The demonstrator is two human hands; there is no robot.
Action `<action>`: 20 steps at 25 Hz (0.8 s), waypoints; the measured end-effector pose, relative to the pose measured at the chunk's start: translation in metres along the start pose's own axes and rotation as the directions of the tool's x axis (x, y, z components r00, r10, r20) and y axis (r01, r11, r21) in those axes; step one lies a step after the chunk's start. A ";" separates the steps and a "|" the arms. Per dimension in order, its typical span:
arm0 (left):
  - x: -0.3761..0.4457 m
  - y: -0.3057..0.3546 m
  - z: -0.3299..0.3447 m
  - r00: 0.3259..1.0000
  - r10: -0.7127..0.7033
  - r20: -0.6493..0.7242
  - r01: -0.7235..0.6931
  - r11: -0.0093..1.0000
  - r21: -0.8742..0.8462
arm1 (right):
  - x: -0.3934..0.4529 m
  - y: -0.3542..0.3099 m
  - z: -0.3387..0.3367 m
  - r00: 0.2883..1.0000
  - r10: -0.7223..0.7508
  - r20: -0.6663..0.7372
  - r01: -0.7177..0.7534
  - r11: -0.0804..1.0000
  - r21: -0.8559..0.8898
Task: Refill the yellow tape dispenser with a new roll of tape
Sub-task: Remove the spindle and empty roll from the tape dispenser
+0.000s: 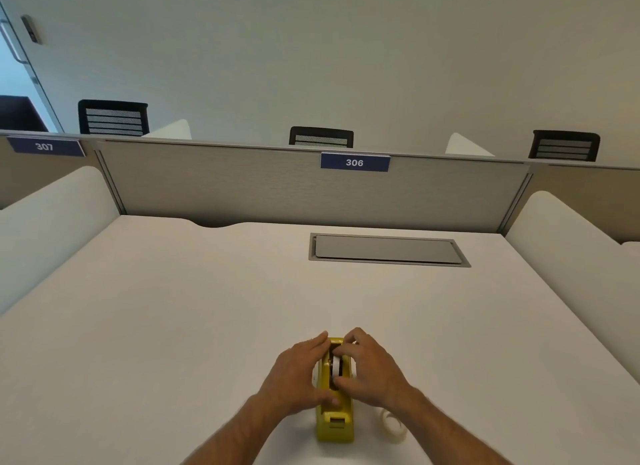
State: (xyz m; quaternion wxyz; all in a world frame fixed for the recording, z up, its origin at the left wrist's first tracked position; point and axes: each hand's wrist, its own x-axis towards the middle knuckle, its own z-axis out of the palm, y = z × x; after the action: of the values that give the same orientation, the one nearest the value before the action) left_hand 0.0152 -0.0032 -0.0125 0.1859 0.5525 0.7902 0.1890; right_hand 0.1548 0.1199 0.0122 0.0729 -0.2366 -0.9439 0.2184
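Note:
The yellow tape dispenser stands on the white desk near its front edge, cutter end toward me. My left hand presses against its left side, thumb on the body. My right hand curls over the top from the right, fingers pinching the white spool that sits in the dispenser's slot. A clear roll of tape lies flat on the desk just right of the dispenser, partly hidden under my right wrist.
A grey cable hatch is set into the white desk at the back right. A grey partition labelled 306 closes off the far edge, and white side dividers flank the desk. Black chairs stand beyond the partition.

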 end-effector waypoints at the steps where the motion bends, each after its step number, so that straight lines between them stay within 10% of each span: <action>1: 0.000 0.000 0.000 1.000 -0.008 0.006 0.008 1.000 -0.014 | 0.001 0.000 0.001 1.000 0.006 0.000 -0.006 1.000 0.011; 20: -0.002 0.008 -0.003 0.997 -0.066 0.043 0.070 0.994 -0.087 | -0.002 0.002 0.001 0.993 -0.059 -0.099 0.067 0.995 0.078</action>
State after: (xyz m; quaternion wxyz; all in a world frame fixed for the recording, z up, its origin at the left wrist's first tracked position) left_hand 0.0205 -0.0033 -0.0057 0.2322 0.5202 0.7956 0.2061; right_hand 0.1572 0.1207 0.0105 0.1348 -0.2136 -0.9367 0.2426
